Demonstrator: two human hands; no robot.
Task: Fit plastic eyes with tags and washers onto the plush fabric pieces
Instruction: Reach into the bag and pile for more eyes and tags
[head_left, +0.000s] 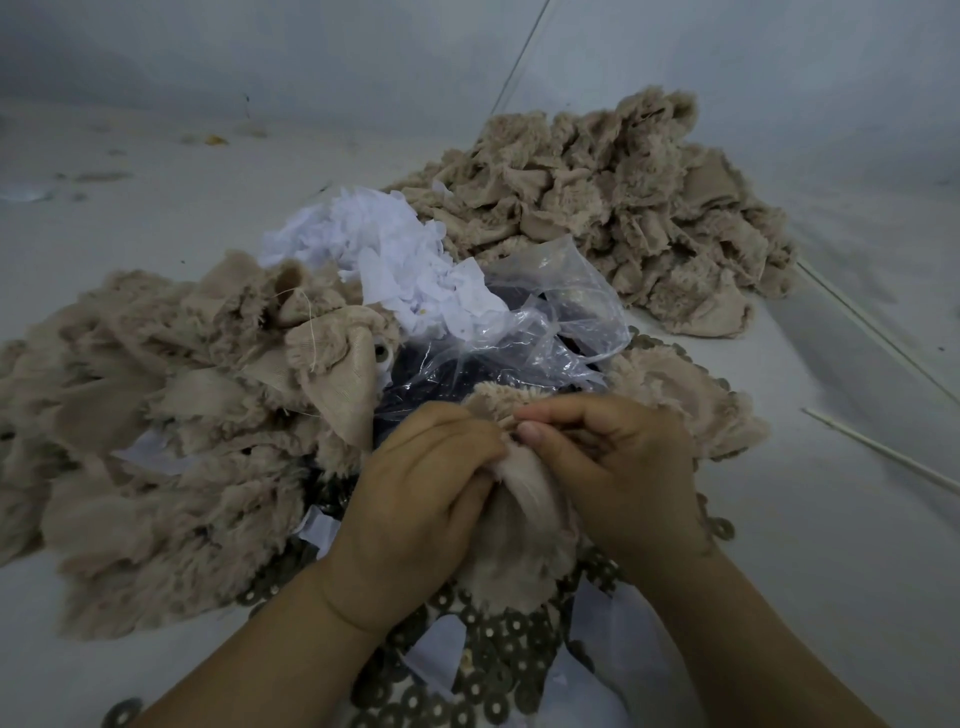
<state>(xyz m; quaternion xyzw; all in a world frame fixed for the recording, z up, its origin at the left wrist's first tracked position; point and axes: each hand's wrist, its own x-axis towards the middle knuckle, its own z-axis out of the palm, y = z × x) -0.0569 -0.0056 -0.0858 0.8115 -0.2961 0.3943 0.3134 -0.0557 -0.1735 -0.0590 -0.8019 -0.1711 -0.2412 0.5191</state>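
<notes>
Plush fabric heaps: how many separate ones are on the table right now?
2. One heap lies at the left beside the left hand; the other heap sits far right, behind the clear plastic bag. More pieces may be hidden under the bag.

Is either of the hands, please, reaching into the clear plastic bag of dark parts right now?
No: the left hand and right hand both grip one beige plush fabric piece, nearer than the clear plastic bag.

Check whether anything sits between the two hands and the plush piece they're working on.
Nothing visible does. The left hand and right hand both already grip the beige plush piece directly, pinching its top edge together. The washers lie beneath it and the plastic bag sits behind, neither in the way.
</notes>
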